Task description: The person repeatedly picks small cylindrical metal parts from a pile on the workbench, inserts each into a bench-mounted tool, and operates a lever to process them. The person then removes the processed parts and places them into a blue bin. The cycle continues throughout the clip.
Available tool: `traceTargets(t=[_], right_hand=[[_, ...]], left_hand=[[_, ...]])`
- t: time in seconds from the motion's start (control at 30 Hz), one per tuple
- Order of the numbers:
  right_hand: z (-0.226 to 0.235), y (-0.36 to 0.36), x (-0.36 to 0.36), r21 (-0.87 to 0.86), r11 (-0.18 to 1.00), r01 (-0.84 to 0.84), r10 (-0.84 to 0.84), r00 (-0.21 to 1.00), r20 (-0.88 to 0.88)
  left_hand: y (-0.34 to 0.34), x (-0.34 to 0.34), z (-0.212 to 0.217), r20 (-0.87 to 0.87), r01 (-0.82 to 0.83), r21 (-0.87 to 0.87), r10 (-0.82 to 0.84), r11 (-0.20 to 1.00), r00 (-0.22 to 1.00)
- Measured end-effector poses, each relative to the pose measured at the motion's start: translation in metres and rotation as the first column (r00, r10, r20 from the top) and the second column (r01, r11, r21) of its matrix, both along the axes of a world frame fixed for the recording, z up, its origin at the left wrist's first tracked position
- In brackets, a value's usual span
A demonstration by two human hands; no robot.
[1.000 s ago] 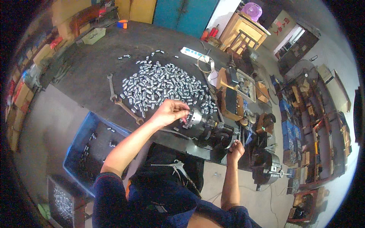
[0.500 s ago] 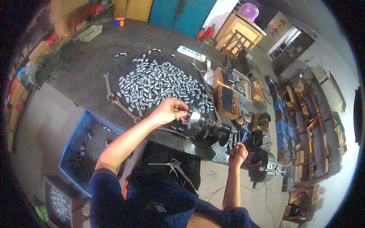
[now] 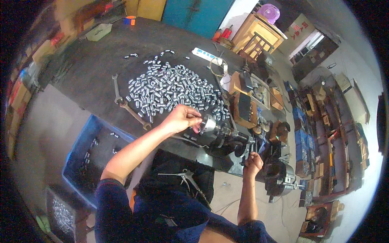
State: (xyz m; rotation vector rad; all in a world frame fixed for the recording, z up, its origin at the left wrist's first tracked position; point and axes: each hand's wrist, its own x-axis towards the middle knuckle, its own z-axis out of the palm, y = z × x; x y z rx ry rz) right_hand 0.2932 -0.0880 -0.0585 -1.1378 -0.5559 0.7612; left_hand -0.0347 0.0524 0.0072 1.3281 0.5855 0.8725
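Observation:
My left hand (image 3: 183, 120) is closed in a pinch at the silver front of a small bench-mounted machine (image 3: 209, 124). Whatever lies between its fingertips is too small and hidden to make out. My right hand (image 3: 254, 161) wraps round a dark lever handle (image 3: 253, 149) at the machine's right end. Just beyond the left hand, a wide heap of short shiny metal sleeves (image 3: 172, 87) covers part of the dark workbench (image 3: 93, 73). A few loose sleeves lie at the heap's far edge.
Two wrenches (image 3: 133, 115) lie left of the heap. A blue bin (image 3: 77, 152) with some sleeves stands below the bench's near edge. An air blow gun (image 3: 186, 176) hangs before me. A power strip (image 3: 208, 56), small boxes (image 3: 244, 109) and a second chuck (image 3: 281, 178) are rightward.
The whole view has shifted slightly. Both hands stay at the machine, the left at its silver front and the right on the lever handle, with little visible movement.

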Motion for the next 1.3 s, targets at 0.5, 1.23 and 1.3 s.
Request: traceTargets(t=[0.5,1.23,1.3], right_hand=[[0.082,0.046,0.001,0.135,0.990,-0.049,0.040,0.997,0.068],[0.084,0.042,-0.004,0.117,0.991,-0.061,0.048,0.993,0.109],[0.085,0.053,0.001,0.102,0.994,-0.039,0.031,0.996,0.078]], left_hand=[[0.000,0.001,0.006,-0.003,0.049,-0.027,-0.049,0.998,0.999],[-0.016,0.014,0.001,-0.354,-0.235,0.105,0.257,0.966,0.900],[-0.017,0.013,0.003,-0.320,-0.197,0.118,0.225,0.973,0.920]])
